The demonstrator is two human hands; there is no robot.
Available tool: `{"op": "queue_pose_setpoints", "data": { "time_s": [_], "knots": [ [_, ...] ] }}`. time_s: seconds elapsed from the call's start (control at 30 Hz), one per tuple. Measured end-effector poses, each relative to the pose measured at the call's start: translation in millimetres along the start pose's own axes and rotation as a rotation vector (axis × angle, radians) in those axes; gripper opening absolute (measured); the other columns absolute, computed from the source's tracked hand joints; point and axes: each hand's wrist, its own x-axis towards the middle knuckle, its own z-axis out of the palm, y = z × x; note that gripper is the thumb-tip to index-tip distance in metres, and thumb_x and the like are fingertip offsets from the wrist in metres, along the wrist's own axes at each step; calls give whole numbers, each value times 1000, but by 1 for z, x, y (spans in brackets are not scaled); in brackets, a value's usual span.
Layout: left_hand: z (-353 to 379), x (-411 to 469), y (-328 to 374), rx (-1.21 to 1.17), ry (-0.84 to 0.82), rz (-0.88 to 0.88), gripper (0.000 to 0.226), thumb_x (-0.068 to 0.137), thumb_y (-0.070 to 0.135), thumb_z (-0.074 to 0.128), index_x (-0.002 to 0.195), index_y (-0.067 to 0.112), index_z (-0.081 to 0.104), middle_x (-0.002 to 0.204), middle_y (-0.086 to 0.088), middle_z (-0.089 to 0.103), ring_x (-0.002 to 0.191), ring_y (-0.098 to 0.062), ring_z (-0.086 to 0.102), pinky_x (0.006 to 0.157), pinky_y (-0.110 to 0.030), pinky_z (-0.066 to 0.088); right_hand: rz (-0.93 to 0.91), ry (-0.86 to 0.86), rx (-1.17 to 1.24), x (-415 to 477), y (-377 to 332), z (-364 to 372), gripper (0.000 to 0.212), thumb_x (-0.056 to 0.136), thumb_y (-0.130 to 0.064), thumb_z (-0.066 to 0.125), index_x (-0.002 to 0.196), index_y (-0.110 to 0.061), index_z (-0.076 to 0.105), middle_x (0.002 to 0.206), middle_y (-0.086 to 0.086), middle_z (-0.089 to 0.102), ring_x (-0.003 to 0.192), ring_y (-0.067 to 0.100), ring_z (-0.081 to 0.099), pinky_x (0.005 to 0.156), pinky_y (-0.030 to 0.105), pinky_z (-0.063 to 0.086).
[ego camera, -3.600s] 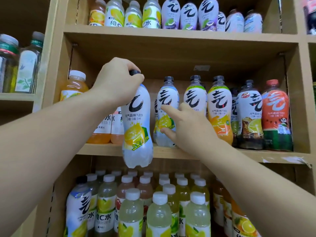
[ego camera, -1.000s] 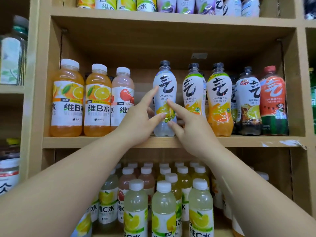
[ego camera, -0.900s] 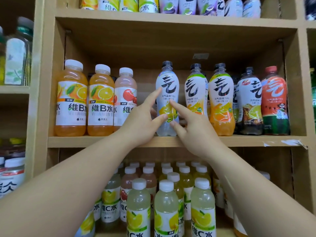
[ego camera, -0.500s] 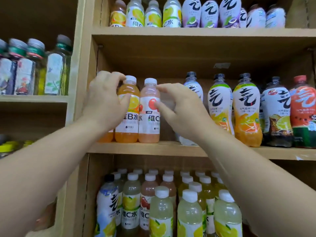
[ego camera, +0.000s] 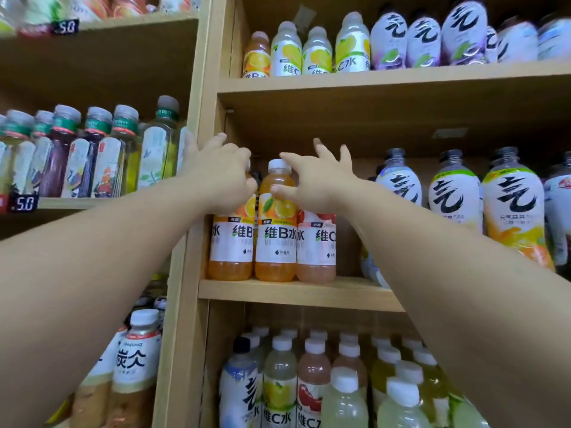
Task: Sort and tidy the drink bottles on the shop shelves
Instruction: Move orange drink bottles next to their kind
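Both hands have shifted left, off the sparkling bottles (ego camera: 454, 196) and onto the vitamin-water trio at the left end of the middle shelf (ego camera: 293, 293). Middle orange bottle (ego camera: 275, 239) stands upright at the shelf's front edge, label facing out. It touches the left orange bottle (ego camera: 230, 242) on one side and the pink bottle (ego camera: 316, 242) on the other.

Right hand (ego camera: 318, 180) pinches its neck: index over the white cap, thumb on the shoulder, other fingers fanned up and free. Left hand (ego camera: 219, 174) is curled over the top of the left orange bottle, cap hidden under it, w/ one finger poking up beside the shelf's side wall.

Step in hand, I'd say: squaring this trio into a neat row. To do it well, use small twists from the neck and keep bases flat on the board. Labels fwd, fronts level w/ the edge, no gaps. Both grips sit high, so a hard shove could tip a btl off the front. Sparkling bottles stand apart to the right. More rows above and below.
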Motion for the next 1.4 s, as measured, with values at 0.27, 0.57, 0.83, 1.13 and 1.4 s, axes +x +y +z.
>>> {"op": "queue_pose_setpoints", "data": {
  "time_s": [0.27,0.57,0.83,1.13,1.4],
  "knots": [
    [-20,-21,-10,-357,188,128,52,92,36,67,140,20,54,137,-5,56,129,-26,49,108,-43,39,-78,150,198,-17,-1,-5,84,79,-76,64,146,-31,36,159,1,41,159,22,1,124,57,-11],
    [-14,-70,-17,-806,198,189,71,94,31,70,149,50,31,153,7,39,138,-16,43,106,-46,49,-199,335,493,-55,-9,4,85,84,-53,77,152,-29,32,148,-8,50,136,23,49,123,50,27],
    [-19,-97,-4,-794,332,178,69,96,29,67,153,39,30,154,3,39,133,-8,39,106,-39,44,-252,435,686,-89,-14,-1,86,87,-38,80,155,-22,31,152,-3,44,138,15,47,106,46,51],
    [-45,-134,21,-888,454,240,67,94,41,63,152,37,30,140,15,42,124,-8,50,97,-28,50,-170,453,704,-172,28,-58,83,89,-35,80,154,-23,29,127,2,60,114,14,66,91,36,60],
    [-36,-170,126,-1207,282,296,62,87,38,71,140,49,40,130,24,56,114,-7,63,93,-37,57,-10,233,743,-272,102,-61,82,83,-22,82,150,-31,36,119,-1,59,105,16,72,81,35,63]
  ]
}}
